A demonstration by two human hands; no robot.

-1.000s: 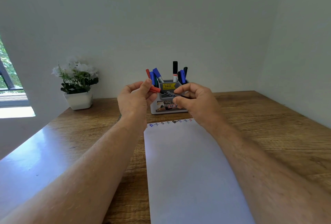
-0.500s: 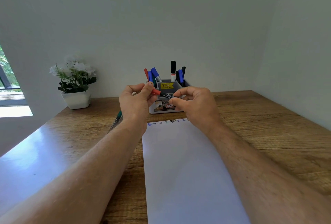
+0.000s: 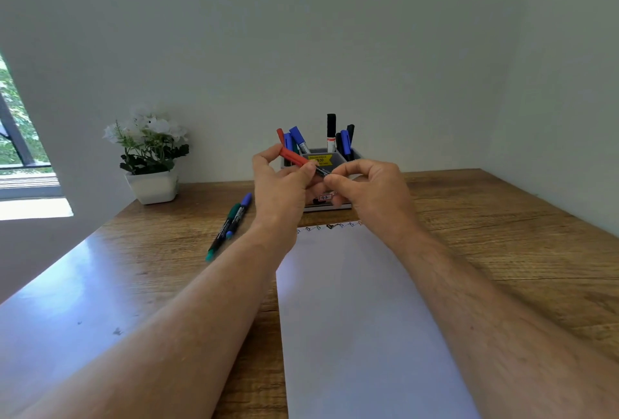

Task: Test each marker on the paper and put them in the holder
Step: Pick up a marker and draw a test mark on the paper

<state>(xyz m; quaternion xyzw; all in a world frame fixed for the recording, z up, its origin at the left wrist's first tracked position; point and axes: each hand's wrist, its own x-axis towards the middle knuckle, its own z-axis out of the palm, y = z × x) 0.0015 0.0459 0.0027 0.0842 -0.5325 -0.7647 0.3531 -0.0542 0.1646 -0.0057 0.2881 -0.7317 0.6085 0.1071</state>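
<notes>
Both hands hold one red marker (image 3: 303, 162) in front of the holder. My left hand (image 3: 278, 187) pinches its red cap end, and my right hand (image 3: 365, 191) grips the black barrel. The grey holder (image 3: 335, 159) stands behind the hands with several red, blue and black markers upright in it; its lower front is partly hidden. A white sheet of paper (image 3: 355, 311) lies lengthwise on the desk with small coloured test marks along its far edge. A green marker (image 3: 223, 232) and a blue marker (image 3: 238, 216) lie side by side left of the paper.
A white pot with white flowers (image 3: 150, 157) stands at the back left against the wall. The wooden desk (image 3: 502, 234) meets walls at the back and right. A window opening is at the far left.
The hands have drawn closer together along the red marker and shifted slightly left. The view has swung right, bringing the green and blue markers on the desk fully into sight.
</notes>
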